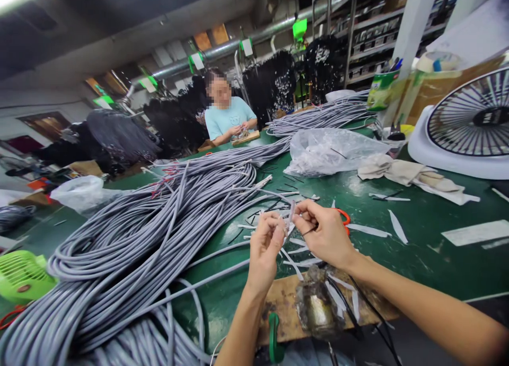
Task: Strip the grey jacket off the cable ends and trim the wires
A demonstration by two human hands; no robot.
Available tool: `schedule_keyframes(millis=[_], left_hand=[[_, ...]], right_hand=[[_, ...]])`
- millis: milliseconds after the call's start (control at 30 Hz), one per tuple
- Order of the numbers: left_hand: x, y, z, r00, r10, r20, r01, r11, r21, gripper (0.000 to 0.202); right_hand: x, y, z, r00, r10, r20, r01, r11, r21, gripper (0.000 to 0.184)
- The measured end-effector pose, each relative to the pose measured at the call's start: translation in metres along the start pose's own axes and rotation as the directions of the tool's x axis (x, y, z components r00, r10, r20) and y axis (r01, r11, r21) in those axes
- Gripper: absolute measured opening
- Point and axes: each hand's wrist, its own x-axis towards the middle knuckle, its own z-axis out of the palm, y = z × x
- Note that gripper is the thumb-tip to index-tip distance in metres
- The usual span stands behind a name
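A slim, straight, greyish piece (pixel 292 211) is pinched in the grip of left hand (pixel 265 246) and right hand (pixel 325 232).

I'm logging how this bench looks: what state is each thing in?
Left hand: fingers closed on small pale piece
Right hand: fingers closed at the same piece
Grey cables: heaped in loose coils
White strips: scattered
Red handle: partly hidden by right hand
Larger plastic bag: crumpled
Beige cloth: bunched
White fan: running or not, cannot tell
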Motion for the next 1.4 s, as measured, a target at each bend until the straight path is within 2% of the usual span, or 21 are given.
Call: schedule_keyframes(millis=[67,233,367,433,567,600,667,700,733,833,867,933,1000,1067,1167,1267,1400], left_hand=[[0.000,-0.001,0.000,0.999,0.008,0.037,-0.006,0.999,-0.037,0.017],[0.002,-0.002,-0.001,0.999,0.010,0.054,0.002,0.976,-0.216,0.016],[0.006,-0.006,-0.001,0.998,0.027,0.054,-0.012,0.966,-0.259,0.019],[0.008,-0.009,-0.002,0.998,0.020,0.051,-0.008,0.974,-0.226,0.019],[0.011,-0.016,-0.003,0.997,-0.066,0.049,0.071,0.991,-0.115,0.015],[0.011,-0.017,-0.003,0.996,-0.078,0.049,0.083,0.992,-0.096,0.015],[0.010,-0.017,-0.004,0.996,-0.053,0.066,0.058,0.995,-0.078,0.017],[0.010,-0.015,-0.005,0.997,-0.013,0.079,0.020,0.996,-0.089,0.018],[0.009,-0.014,-0.005,0.996,0.031,0.085,-0.021,0.993,-0.115,0.019],[0.009,-0.007,-0.006,0.998,0.058,0.024,-0.050,0.964,-0.260,0.019],[0.009,-0.005,-0.005,1.000,0.022,-0.002,-0.021,0.951,-0.310,0.018],[0.010,-0.002,-0.005,0.998,-0.065,-0.021,0.052,0.923,-0.380,0.016],[0.011,-0.001,-0.003,0.993,-0.116,-0.023,0.097,0.906,-0.413,0.017],[0.012,-0.002,-0.002,0.989,-0.143,-0.047,0.109,0.896,-0.431,0.017],[0.013,-0.002,-0.003,0.981,-0.181,-0.066,0.132,0.883,-0.451,0.017],[0.015,0.003,-0.010,0.972,-0.227,-0.058,0.157,0.814,-0.559,0.015],[0.015,0.012,-0.024,0.960,-0.236,-0.148,0.051,0.671,-0.739,0.012]], right_hand=[[0.000,0.003,0.005,0.998,0.066,-0.010,-0.065,0.996,0.057,0.010],[0.002,0.006,0.016,0.978,0.207,-0.004,-0.199,0.947,0.251,0.014],[0.004,0.005,0.019,0.968,0.250,-0.008,-0.240,0.937,0.252,0.014],[0.003,0.003,0.018,0.972,0.233,-0.021,-0.224,0.953,0.205,0.013],[0.000,0.003,0.015,0.989,0.035,-0.141,-0.035,0.999,-0.002,0.011],[0.001,0.005,0.015,0.988,0.019,-0.151,-0.022,1.000,-0.016,0.011],[0.008,0.013,0.012,0.979,0.140,-0.146,-0.128,0.988,0.089,0.009],[0.013,0.019,0.010,0.962,0.238,-0.133,-0.215,0.962,0.169,0.009],[0.020,0.025,0.007,0.922,0.367,-0.121,-0.323,0.904,0.279,0.011],[0.034,0.034,-0.003,0.875,0.466,-0.130,-0.392,0.841,0.372,0.020],[0.036,0.033,-0.005,0.878,0.467,-0.106,-0.396,0.832,0.388,0.025],[0.034,0.025,-0.005,0.910,0.408,0.069,-0.395,0.807,0.438,0.033],[0.026,0.014,0.000,0.925,0.242,0.294,-0.362,0.798,0.482,0.035],[0.017,0.006,0.007,0.918,0.094,0.385,-0.288,0.824,0.487,0.031],[0.010,0.007,0.011,0.958,0.063,0.280,-0.170,0.909,0.379,0.024],[0.011,0.014,0.008,0.985,0.078,0.152,-0.117,0.956,0.268,0.025],[0.014,0.016,0.003,0.986,0.096,0.135,-0.124,0.969,0.213,0.021]])
